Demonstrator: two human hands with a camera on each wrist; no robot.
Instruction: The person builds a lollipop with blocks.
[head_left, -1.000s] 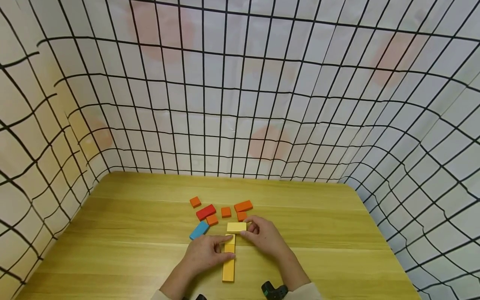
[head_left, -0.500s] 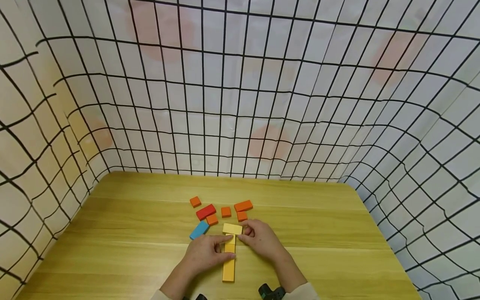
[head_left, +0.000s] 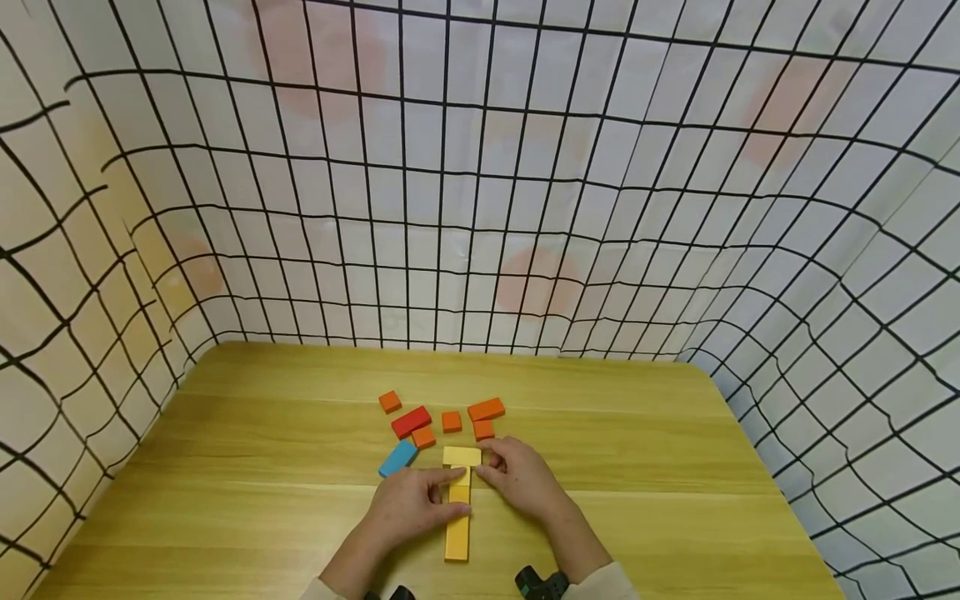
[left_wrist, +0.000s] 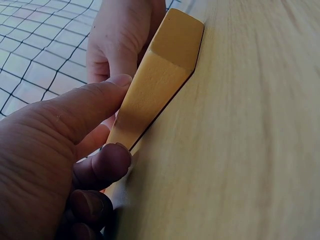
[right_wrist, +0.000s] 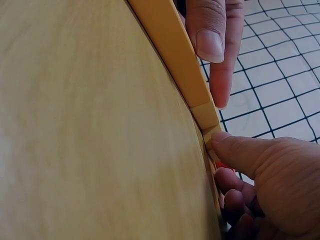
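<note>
A pale yellow block (head_left: 461,457) lies crosswise at the far end of a column of yellow blocks, forming a T shape with it. My right hand (head_left: 528,479) pinches its right end between thumb and index finger. The column has a small pale yellow block (head_left: 461,480) at the far end and a golden yellow length (head_left: 457,542) nearer me. Extended over this column, the index finger and thumb of my left hand (head_left: 405,504) rest on its top. In the left wrist view the golden block (left_wrist: 160,70) lies flat along the table, thumb tip at its upper edge.
Beyond the hands lie a blue block (head_left: 398,458), a red block (head_left: 411,422), a longer orange block (head_left: 486,409) and several small orange blocks (head_left: 451,422). Black wire mesh (head_left: 480,225) over pale sheeting encloses the back and sides of the wooden table (head_left: 637,467).
My right hand has moved the pale yellow crosswise block left and slightly nearer, up to the column's far end, and turned it a little. The left hand has stayed in place.
</note>
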